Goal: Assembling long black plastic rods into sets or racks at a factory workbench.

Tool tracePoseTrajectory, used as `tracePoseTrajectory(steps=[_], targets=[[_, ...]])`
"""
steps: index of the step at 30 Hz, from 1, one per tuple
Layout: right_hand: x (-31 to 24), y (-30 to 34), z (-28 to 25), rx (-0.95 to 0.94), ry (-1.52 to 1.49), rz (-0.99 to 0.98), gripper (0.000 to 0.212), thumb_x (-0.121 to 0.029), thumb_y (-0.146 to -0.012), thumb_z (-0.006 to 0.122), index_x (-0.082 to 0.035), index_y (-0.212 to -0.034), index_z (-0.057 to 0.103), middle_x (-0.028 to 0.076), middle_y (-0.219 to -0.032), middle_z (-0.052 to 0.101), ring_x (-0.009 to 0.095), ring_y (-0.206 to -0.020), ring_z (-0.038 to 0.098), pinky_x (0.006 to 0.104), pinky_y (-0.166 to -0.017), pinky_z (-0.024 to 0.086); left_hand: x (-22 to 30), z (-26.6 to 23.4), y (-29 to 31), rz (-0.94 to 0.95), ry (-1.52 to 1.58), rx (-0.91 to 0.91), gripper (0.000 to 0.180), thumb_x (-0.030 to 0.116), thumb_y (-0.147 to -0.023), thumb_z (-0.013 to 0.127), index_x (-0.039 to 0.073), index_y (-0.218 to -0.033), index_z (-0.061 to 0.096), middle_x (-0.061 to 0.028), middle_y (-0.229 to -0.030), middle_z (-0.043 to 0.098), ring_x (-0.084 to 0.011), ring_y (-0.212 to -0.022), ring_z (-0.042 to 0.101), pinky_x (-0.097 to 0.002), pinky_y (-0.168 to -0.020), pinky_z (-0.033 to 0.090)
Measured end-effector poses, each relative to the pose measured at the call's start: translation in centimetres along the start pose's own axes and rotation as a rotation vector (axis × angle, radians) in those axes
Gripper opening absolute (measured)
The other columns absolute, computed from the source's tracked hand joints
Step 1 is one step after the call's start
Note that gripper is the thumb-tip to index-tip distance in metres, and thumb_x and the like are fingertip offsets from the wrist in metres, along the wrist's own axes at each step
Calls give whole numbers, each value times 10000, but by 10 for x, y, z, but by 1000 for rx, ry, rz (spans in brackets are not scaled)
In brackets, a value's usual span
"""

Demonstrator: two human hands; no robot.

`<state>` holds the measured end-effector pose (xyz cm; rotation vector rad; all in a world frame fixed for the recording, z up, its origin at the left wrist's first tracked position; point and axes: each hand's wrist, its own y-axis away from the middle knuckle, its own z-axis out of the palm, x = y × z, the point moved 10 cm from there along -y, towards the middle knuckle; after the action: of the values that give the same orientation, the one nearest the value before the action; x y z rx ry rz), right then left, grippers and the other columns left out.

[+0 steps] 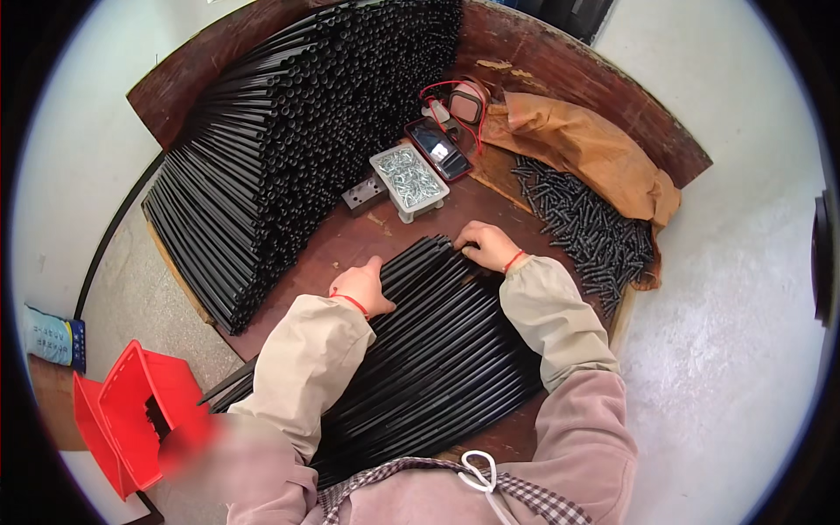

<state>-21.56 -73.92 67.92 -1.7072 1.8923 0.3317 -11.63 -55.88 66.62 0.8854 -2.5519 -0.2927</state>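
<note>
A row of long black tubes [429, 359] lies side by side on the table in front of me, one end of the row close to my body. At its far left corner is my left hand [360, 287], thumb and fingers apart, touching the edge of the row. My right hand [486, 247] is at the far right corner of the row, its fingers curled and pinched together at the tube ends. Whatever sits between those fingertips is too small to make out. Both wrists carry a red string bracelet.
A tall stack of black tubes [289, 140] fills the left back. Near it stand a drilled metal block [364, 194], a white tray of small metal pins [409, 178] and a phone [439, 149]. Black ribbed plugs [586, 223] lie by brown paper [577, 136]. Red bins [144, 402] stand lower left.
</note>
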Motion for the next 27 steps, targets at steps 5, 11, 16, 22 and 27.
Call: tracePoseTrajectory(steps=[5, 11, 16, 22, 27], targets=[[8, 3, 4, -46, -41, 16, 270, 18, -713, 509, -56, -950, 614, 73, -893, 594, 217, -819, 573, 280, -756, 460, 7, 5, 3, -37, -52, 21, 480, 168, -607, 691, 90, -1012, 446, -119, -788, 632, -304, -758, 631, -406, -651, 502], [26, 16, 23, 23, -885, 255, 394, 41, -745, 456, -26, -1132, 490, 114, -906, 585, 213, -828, 581, 282, -760, 463, 8, 3, 8, -88, -51, 33, 588, 200, -594, 710, 84, -1106, 444, -147, -853, 620, -326, -805, 611, -395, -705, 495], [12, 23, 13, 23, -900, 328, 408, 41, -791, 426, -12, -1194, 384, 130, -946, 566, 200, -851, 572, 270, -759, 460, 3, 11, 11, -115, -34, 35, 566, 188, -593, 706, 82, -1084, 444, -144, -837, 609, -325, -813, 606, -393, -700, 492], [31, 30, 14, 83, -587, 407, 318, 32, -777, 436, -9, -1092, 427, 121, -883, 570, 196, -811, 596, 261, -712, 462, 11, 17, 13, -139, -167, 237, 479, 149, -606, 676, 85, -1019, 440, -143, -829, 608, -324, -792, 607, -394, -694, 492], [37, 32, 23, 27, -552, 406, 249, 4, -794, 471, -17, -1042, 457, 96, -872, 568, 162, -787, 576, 239, -684, 449, 6, 5, 8, -197, -257, 383, 424, 106, -612, 651, 91, -974, 432, -136, -808, 605, -317, -738, 609, -399, -666, 489]])
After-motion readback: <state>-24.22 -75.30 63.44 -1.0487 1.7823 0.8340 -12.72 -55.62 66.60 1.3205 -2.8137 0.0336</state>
